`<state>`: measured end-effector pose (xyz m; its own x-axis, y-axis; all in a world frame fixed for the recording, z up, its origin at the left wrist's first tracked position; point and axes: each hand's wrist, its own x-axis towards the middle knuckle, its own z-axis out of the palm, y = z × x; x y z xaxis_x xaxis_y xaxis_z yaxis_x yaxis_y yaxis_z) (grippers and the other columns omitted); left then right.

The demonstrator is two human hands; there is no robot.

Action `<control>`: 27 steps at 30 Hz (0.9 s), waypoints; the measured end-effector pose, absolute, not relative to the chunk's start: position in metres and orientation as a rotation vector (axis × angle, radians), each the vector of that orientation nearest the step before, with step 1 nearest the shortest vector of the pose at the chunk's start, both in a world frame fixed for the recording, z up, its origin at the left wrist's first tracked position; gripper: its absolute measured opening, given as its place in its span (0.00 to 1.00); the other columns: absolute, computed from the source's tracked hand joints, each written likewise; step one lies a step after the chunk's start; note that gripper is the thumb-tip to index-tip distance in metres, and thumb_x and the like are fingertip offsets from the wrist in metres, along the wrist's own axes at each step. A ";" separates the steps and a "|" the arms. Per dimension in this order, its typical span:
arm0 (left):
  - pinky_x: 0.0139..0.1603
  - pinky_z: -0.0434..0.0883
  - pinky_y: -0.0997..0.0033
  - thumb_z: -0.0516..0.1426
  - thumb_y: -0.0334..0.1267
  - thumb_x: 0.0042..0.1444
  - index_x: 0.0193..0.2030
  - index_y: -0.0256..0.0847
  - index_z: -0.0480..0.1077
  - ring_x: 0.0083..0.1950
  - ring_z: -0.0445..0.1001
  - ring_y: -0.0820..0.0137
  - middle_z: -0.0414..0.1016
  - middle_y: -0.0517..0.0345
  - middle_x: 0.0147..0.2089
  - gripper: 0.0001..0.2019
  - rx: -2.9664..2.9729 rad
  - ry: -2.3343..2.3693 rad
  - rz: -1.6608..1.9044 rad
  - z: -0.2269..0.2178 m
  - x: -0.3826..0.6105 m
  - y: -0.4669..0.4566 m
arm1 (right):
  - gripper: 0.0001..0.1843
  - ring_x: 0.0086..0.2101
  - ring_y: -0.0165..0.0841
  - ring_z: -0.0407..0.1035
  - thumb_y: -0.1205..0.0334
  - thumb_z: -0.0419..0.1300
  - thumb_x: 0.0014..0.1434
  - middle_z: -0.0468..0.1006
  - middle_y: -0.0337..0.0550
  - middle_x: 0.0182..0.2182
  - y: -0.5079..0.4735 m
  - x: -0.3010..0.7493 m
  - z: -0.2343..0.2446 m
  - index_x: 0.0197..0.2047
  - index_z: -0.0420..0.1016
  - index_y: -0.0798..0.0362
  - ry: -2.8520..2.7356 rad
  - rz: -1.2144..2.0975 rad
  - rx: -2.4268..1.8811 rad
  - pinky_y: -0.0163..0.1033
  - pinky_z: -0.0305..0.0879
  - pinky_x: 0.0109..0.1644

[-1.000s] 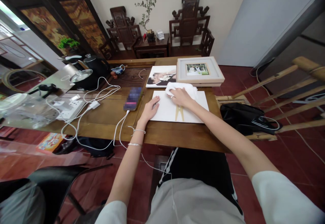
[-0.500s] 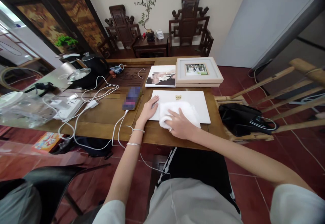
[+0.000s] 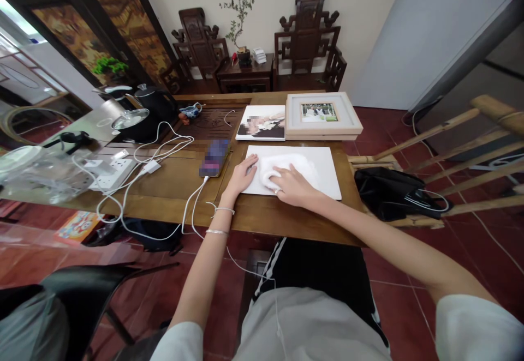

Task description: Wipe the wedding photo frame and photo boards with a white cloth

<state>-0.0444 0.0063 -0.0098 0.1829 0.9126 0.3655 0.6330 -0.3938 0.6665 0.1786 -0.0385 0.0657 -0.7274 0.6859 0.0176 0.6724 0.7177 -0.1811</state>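
Observation:
A white flat board (image 3: 327, 178) lies face down on the wooden table (image 3: 180, 186) in front of me. My right hand (image 3: 291, 184) presses a white cloth (image 3: 297, 166) onto the board, fingers closed over it. Lying flat on the board's left edge, my left hand (image 3: 242, 174) has its fingers stretched out and holds the board still.
Behind the board lie a photo print (image 3: 262, 122) and a framed photo (image 3: 322, 114). A phone (image 3: 214, 157) on a white cable sits to the left, beside a power strip (image 3: 110, 171) with tangled cables, a kettle (image 3: 152, 106) and a pot. A black bag (image 3: 388, 192) rests on a bamboo chair at right.
My right hand wiped the cloth from the board's far edge down to its near edge, then back up to the middle. The left hand stayed put.

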 end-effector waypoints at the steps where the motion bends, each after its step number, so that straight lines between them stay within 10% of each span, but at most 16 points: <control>1: 0.73 0.59 0.56 0.52 0.37 0.62 0.59 0.40 0.72 0.69 0.65 0.61 0.69 0.52 0.66 0.20 2.101 1.456 1.053 -0.010 -0.045 0.006 | 0.21 0.62 0.49 0.61 0.66 0.51 0.62 0.72 0.61 0.58 -0.029 0.175 0.065 0.57 0.73 0.55 -2.810 0.221 -1.152 0.60 0.50 0.63; 17: 0.73 0.59 0.55 0.52 0.37 0.62 0.59 0.39 0.72 0.69 0.65 0.62 0.70 0.52 0.66 0.19 2.097 1.462 1.057 -0.012 -0.045 0.008 | 0.21 0.50 0.50 0.70 0.62 0.47 0.66 0.77 0.60 0.51 0.049 0.158 0.070 0.57 0.73 0.56 -2.657 0.184 -1.371 0.55 0.58 0.56; 27: 0.73 0.58 0.57 0.51 0.36 0.63 0.59 0.39 0.72 0.70 0.64 0.62 0.69 0.51 0.67 0.20 2.106 1.420 1.061 -0.011 -0.045 0.007 | 0.23 0.67 0.54 0.49 0.69 0.52 0.59 0.69 0.58 0.62 -0.074 0.167 0.059 0.57 0.74 0.54 -2.908 0.200 -0.963 0.73 0.43 0.64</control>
